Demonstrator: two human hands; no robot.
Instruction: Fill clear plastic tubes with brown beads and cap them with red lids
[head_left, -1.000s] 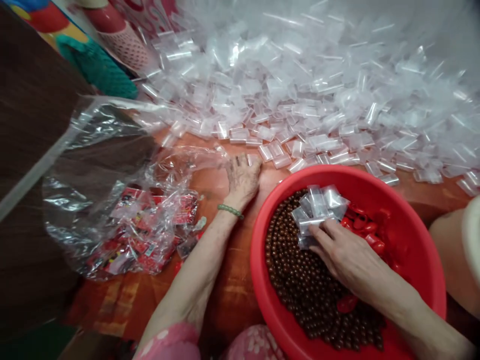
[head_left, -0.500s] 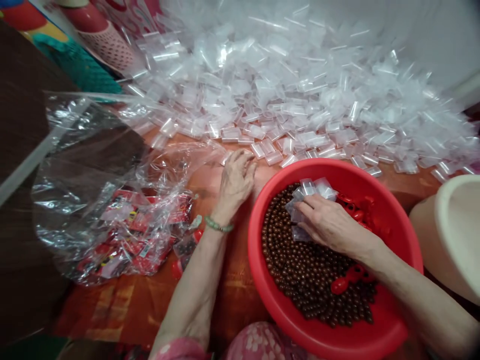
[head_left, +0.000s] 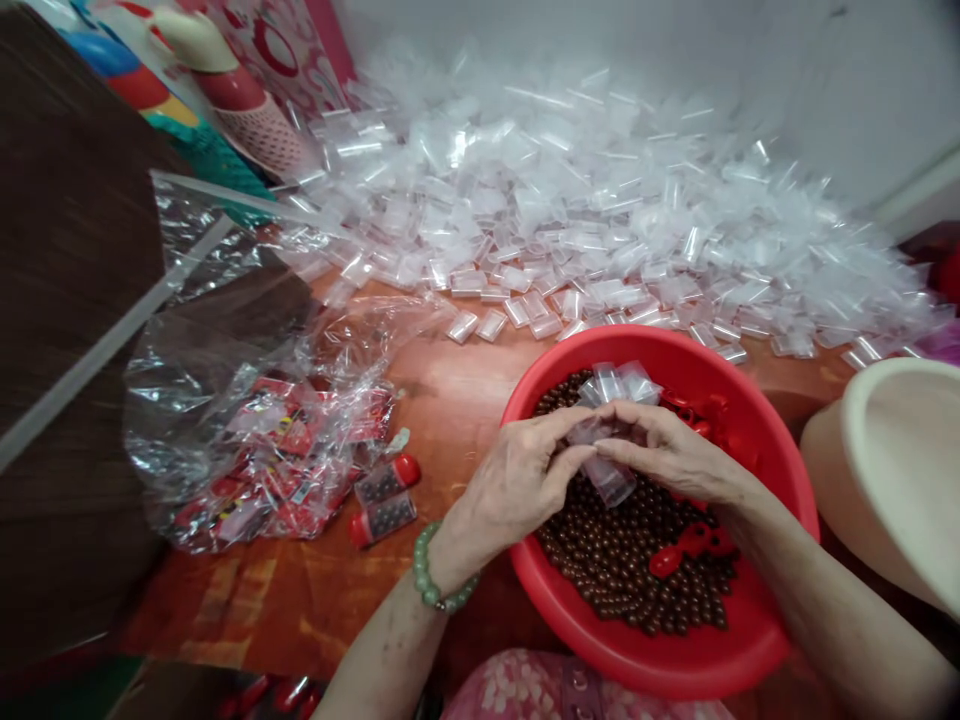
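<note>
Broadly, the bench (head_left: 446, 385) carries a wide heap of clear tubes (head_left: 585, 205), with a red basin (head_left: 660, 680) in front. To the left lies a clear bag (head_left: 217, 345) holding red packets (head_left: 300, 425). Over the basin, the left hand (head_left: 516, 475) and right hand (head_left: 679, 455) close their fingertips around clear pieces (head_left: 613, 482), seemingly sorting or adjusting them; such thin plastic calls for a light grip. How many each grasps, I cannot tell. Beside the bag lie two red-capped tubes (head_left: 392, 517) of dark balls. Inside the basin are red parts (head_left: 694, 540) and brown balls (head_left: 622, 570).
</note>
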